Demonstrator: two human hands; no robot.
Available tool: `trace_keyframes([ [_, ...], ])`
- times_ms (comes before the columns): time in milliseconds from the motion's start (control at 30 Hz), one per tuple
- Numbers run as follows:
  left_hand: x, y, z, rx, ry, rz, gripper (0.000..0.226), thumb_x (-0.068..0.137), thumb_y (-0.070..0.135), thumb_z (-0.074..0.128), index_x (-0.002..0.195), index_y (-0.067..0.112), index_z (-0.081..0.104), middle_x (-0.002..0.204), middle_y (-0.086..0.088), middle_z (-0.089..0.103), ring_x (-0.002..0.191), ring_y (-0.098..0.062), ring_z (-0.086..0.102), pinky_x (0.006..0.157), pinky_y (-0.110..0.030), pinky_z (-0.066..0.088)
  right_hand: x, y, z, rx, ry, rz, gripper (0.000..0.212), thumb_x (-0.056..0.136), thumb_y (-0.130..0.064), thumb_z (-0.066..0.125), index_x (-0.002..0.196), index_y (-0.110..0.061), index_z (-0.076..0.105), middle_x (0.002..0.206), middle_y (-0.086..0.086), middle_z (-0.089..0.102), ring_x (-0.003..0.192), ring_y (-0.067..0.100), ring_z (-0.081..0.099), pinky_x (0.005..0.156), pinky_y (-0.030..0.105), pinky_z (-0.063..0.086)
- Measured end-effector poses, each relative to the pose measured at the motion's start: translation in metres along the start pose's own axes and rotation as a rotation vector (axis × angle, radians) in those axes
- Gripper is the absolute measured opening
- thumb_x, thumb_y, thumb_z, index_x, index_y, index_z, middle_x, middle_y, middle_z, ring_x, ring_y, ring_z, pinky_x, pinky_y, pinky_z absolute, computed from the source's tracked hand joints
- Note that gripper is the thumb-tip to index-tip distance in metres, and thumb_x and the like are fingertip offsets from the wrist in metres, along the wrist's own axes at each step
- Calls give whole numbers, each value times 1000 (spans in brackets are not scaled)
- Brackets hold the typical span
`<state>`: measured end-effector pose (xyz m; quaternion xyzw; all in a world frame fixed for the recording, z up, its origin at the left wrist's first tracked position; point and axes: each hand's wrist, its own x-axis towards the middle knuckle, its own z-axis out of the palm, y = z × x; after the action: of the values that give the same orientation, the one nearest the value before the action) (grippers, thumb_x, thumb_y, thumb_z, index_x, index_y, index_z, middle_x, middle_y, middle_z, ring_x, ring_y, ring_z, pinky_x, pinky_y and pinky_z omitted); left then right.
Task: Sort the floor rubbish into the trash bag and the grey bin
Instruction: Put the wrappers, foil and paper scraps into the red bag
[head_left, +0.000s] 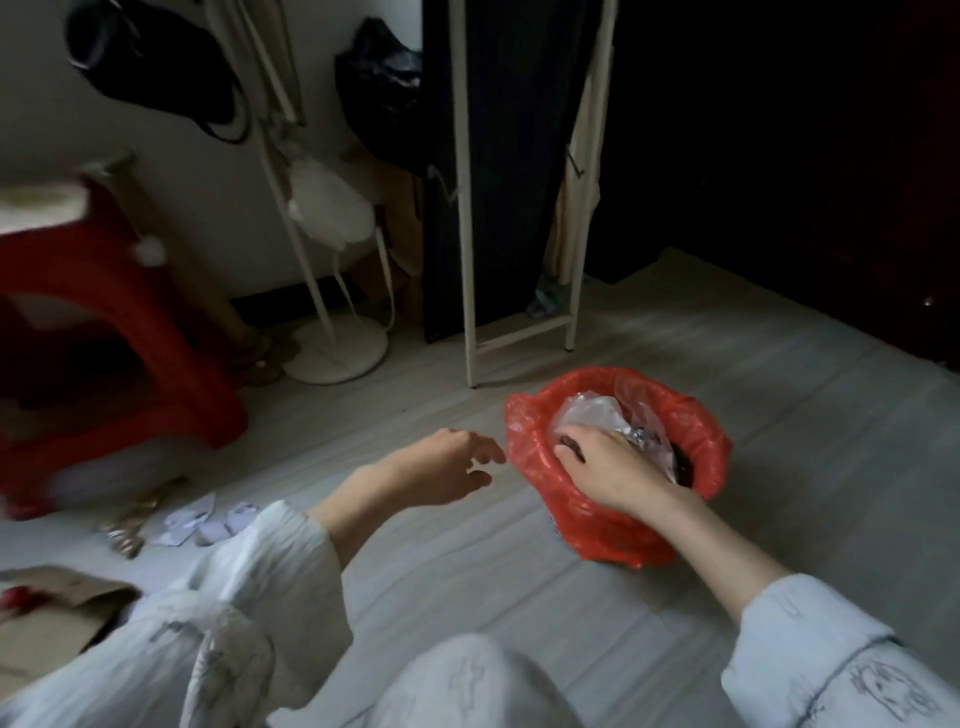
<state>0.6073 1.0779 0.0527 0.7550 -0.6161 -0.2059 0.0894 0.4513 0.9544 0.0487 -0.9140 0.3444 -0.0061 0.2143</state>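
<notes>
1. The red trash bag (540, 457) is sitting on the pale wooden floor (779, 364), right of centre, with its mouth standing open and its rim rolled outward.
2. The right hand (608, 462) is reaching into the bag's mouth from the near side, palm down, with the wrist lying across the near rim.
3. Its fingers are pressing down on a crumpled clear plastic wrapper (592, 410) that is filling the upper left part of the opening; they are bending over the plastic, but whether they are gripping it or only pushing it I cannot tell.
4. Something dark is showing under the index finger, too blurred to name.
5. The left hand (447, 467) is hovering above the floor just left of the bag, apart from the red plastic, with its fingers loosely curled and holding nothing.
6. Torn white paper scraps (208, 525) are lying on the floor well to the left of the bag, beyond the left sleeve (270, 561).
7. Beside the scraps a thin brownish piece of rubbish (130, 525) is lying, blurred.
8. A flattened piece of brown cardboard (57, 608) is lying at the lower left edge.
9. A red plastic stool (119, 332) is standing at the left, and a white metal rack (467, 208) is standing behind the bag.
10. No grey bin is showing clearly.
</notes>
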Motion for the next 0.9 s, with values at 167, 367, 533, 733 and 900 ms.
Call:
trace_keyframes([
  [167, -81, -36, -46, 6, 102, -119, 27, 91, 18, 54, 117, 21, 61, 109, 0, 67, 87, -13, 61, 84, -25, 45, -12, -89, 5, -4, 3, -153, 39, 96, -30, 42, 133, -19, 46, 132, 12, 54, 122, 28, 50, 101, 36, 41],
  [367, -167, -116, -57, -171, 268, -314, 25, 87, 12, 61, 110, 19, 66, 97, -2, 71, 82, -12, 62, 83, -20, 46, 8, -174, 47, -91, -114, -261, 40, 95, -35, 42, 133, -23, 45, 131, 10, 55, 122, 29, 50, 102, 39, 40],
  [533, -209, -200, -15, -308, 261, -486, 24, 88, 12, 61, 110, 18, 65, 96, 2, 69, 88, -9, 65, 82, -20, 48, 52, -227, 104, -170, -237, -342, 40, 96, -34, 40, 134, -21, 44, 131, 10, 55, 122, 30, 49, 102, 39, 40],
  [733, -221, -289, 57, -380, 177, -691, 33, 88, 18, 60, 122, 18, 57, 120, -2, 61, 104, -16, 60, 92, -25, 46, 112, -266, 202, -264, -420, -410, 42, 95, -32, 38, 136, -22, 42, 135, 8, 53, 125, 29, 47, 102, 39, 39],
  [900, -210, -351, 133, -296, -33, -823, 46, 88, 20, 58, 132, 18, 46, 130, -7, 49, 116, -24, 49, 95, -30, 40, 153, -271, 302, -301, -553, -441, 44, 94, -29, 42, 137, -18, 38, 139, 10, 46, 126, 29, 43, 102, 39, 39],
])
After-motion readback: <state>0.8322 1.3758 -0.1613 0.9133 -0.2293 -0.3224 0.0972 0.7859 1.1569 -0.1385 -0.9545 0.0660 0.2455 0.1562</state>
